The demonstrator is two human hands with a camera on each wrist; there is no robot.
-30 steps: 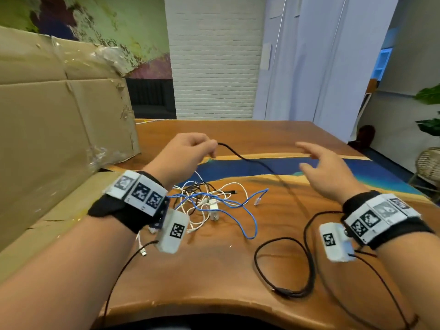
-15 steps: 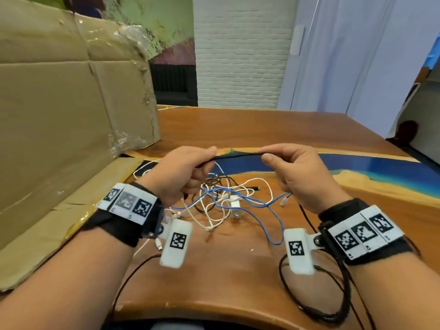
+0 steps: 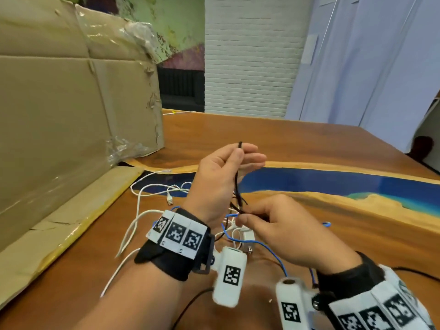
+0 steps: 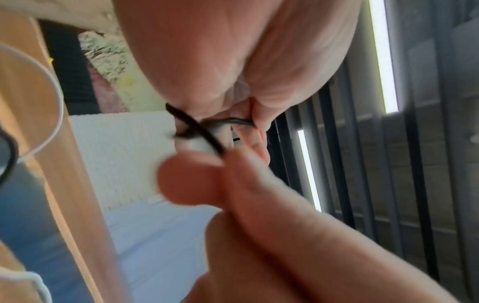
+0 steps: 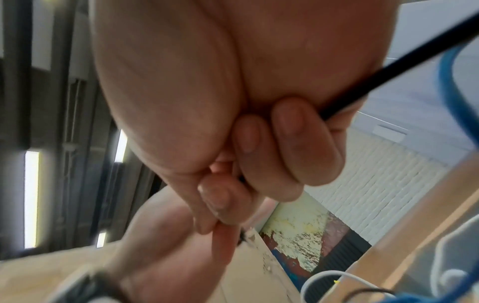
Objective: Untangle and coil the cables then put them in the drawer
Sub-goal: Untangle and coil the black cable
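Note:
My left hand (image 3: 234, 160) is raised above the table and pinches a folded black cable (image 3: 237, 179) between thumb and fingers; a short loop end sticks up above them. My right hand (image 3: 256, 216), lower and nearer, pinches the same black cable (image 5: 388, 78) just under the left hand. In the left wrist view the black cable (image 4: 197, 131) crosses between both hands' fingertips. Below the hands lies a tangle of white cables (image 3: 142, 186) and a blue cable (image 3: 266, 246) with a white charger plug (image 3: 247, 236).
A large cardboard box (image 3: 71, 110) stands at the left with its flap (image 3: 59, 222) flat on the wooden table (image 3: 285, 139). A blue resin strip (image 3: 321, 182) runs across the table. More black cable (image 3: 414, 271) trails off right. No drawer is in view.
The left hand has risen and turned upright with the black cable doubled over. The right hand has dropped below it and closer, still pinching the cable. The camera has swung left.

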